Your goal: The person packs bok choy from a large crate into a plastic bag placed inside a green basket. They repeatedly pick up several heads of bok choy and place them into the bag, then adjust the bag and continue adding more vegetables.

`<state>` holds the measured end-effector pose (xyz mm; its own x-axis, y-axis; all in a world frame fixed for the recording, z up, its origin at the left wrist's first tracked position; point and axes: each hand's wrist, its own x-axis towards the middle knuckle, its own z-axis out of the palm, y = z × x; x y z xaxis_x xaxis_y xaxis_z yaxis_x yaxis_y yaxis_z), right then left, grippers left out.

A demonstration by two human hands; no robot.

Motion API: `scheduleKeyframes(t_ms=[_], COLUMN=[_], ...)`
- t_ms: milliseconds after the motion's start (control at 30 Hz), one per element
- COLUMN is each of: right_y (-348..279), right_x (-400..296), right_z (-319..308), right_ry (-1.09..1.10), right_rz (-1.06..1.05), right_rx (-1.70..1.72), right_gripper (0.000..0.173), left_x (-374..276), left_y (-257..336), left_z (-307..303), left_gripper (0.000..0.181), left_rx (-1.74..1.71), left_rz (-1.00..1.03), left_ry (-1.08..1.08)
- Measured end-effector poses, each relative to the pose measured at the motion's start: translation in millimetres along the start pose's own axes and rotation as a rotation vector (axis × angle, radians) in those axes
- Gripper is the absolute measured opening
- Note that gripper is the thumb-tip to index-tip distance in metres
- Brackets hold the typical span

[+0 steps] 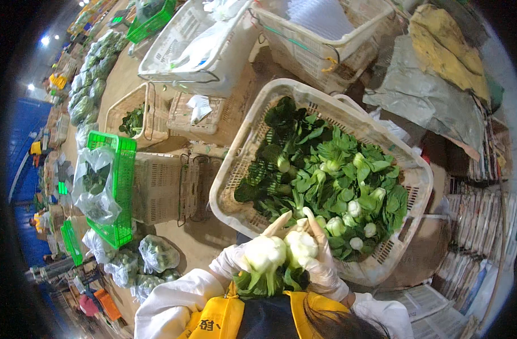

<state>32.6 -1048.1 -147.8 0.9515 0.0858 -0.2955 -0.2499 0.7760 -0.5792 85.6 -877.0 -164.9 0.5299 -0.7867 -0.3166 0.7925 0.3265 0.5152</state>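
Observation:
My left hand [229,259], in a pale glove, grips a white-based head of bok choy [264,254] with its leaves pointing down toward my chest. Beside it my right hand [324,271], also gloved, has a second bok choy head [300,248]. The two heads touch, and their leaf tips are partly hidden against my body. Both hands are at the near rim of a large off-white plastic crate [237,229]. Inside the crate lie many loose bok choy [334,159], some with pale bases facing up.
Two tall white crates [231,76] [279,46] stand beyond. On the left, a green crate [125,186] holds bagged greens, with bagged vegetables [156,254] on the floor below. Stacked newspapers [474,220] and a grey plastic sheet [436,93] line the right.

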Motion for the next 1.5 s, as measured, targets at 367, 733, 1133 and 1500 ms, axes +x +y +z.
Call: scheduleKeyframes(t_ms=[367,733,1133,1500], right_y=[15,-59,-112,80], right_x=[65,11,-5,52], right_z=[-246,-221,49,163], right_ry=[0.188,0.076,-0.308,-0.529], right_rz=[0.541,-0.135,-0.117,-0.097], right_rx=[-2.644,-2.353,-1.160,-0.546], right_gripper=[0.068,0.072,0.099,0.082], left_x=[-12,-20,-113,-264], left_y=[-39,-2,56,99], left_z=[-4,11,77,44], left_gripper=[0.086,0.084,0.082,0.104], left_rx=[-0.437,-0.336,-0.343,-0.271], left_rz=[-0.294,-0.039,0.339,0.463], left_ry=[0.178,0.135,-0.048,-0.015])
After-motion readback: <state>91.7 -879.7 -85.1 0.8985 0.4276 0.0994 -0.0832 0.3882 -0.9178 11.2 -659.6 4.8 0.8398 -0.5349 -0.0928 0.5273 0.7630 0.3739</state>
